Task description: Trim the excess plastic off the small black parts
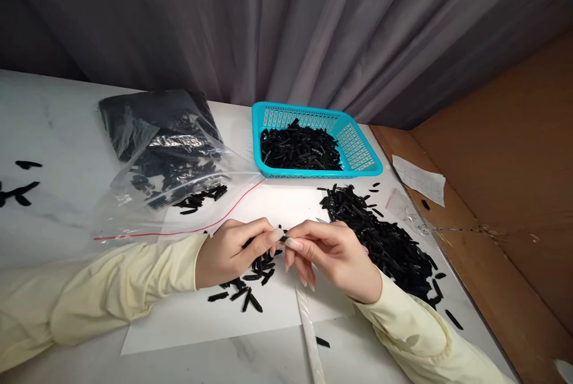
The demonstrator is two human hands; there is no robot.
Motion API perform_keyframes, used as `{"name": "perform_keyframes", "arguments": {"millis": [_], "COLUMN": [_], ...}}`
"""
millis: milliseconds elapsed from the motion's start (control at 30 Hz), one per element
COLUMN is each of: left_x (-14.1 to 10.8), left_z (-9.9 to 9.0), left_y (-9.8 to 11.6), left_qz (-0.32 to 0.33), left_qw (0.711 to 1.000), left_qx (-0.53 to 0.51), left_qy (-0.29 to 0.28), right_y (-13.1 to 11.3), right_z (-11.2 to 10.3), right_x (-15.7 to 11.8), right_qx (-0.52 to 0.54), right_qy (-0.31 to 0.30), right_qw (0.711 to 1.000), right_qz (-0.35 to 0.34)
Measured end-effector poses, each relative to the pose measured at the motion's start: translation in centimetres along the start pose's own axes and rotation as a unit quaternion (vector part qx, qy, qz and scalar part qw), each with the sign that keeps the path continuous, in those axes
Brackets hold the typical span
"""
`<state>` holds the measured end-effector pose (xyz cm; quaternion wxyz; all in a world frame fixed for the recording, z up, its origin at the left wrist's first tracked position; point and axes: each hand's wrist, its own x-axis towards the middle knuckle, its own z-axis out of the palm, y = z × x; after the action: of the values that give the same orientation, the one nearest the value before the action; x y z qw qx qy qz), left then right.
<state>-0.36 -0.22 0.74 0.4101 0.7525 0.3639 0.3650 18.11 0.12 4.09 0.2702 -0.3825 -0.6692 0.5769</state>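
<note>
My left hand [237,251] and my right hand [340,255] meet over a white sheet [192,324]. Both pinch one small, narrow black piece [283,238] between thumb and fingers. Most of it is hidden by the fingertips. Loose black pieces [253,300] of similar shape lie on the sheet below my left hand. A large heap of black pieces [385,240] spreads beside my right hand. A thin pointed tip shows just above the right knuckles; what it belongs to is unclear. Under the right fingers, a whitish patterned strip [308,336] runs toward the near edge.
A blue plastic basket [317,174] holding black pieces stands at the back. Left of it lies a clear zip bag [174,151] with more pieces, its red-lined mouth facing my left arm. A paper slip [418,180] rests on brown cardboard [501,151] at right. Grey curtain [224,25] hangs behind.
</note>
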Motion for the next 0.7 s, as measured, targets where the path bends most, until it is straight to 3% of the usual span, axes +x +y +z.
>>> {"name": "perform_keyframes", "arguments": {"millis": [100,200,300,400,500,600,700], "left_x": [0.1,0.2,0.4,0.5,0.4,0.2,0.2], "left_z": [0.0,-0.1,-0.1,0.0,0.0,0.1,0.1], "left_y": [0.2,0.4,0.5,0.4,0.3,0.2,0.1], "left_qz": [-0.012,-0.024,-0.028,-0.036,-0.059,-0.072,-0.075], "left_qw": [1.0,1.0,1.0,0.999,0.998,0.997,0.997], "left_qx": [0.0,0.001,-0.01,-0.008,0.01,0.021,0.022], "left_qy": [-0.01,-0.012,0.001,0.005,0.0,-0.004,-0.004], "right_y": [0.2,0.2,-0.3,-0.5,0.0,0.7,0.8], "right_z": [0.0,-0.8,-1.6,-1.5,-0.4,0.2,-0.4], "right_x": [0.1,-0.5,-2.1,-4.0,-5.0,-4.8,-4.3], "right_qx": [-0.026,-0.166,-0.379,-0.552,-0.65,-0.699,-0.694], "right_qy": [-0.004,0.022,-0.016,-0.156,-0.198,-0.199,-0.202], "right_qw": [1.0,0.984,0.918,0.811,0.723,0.674,0.679], "right_qz": [-0.017,-0.06,-0.117,-0.116,-0.127,-0.132,-0.13]}}
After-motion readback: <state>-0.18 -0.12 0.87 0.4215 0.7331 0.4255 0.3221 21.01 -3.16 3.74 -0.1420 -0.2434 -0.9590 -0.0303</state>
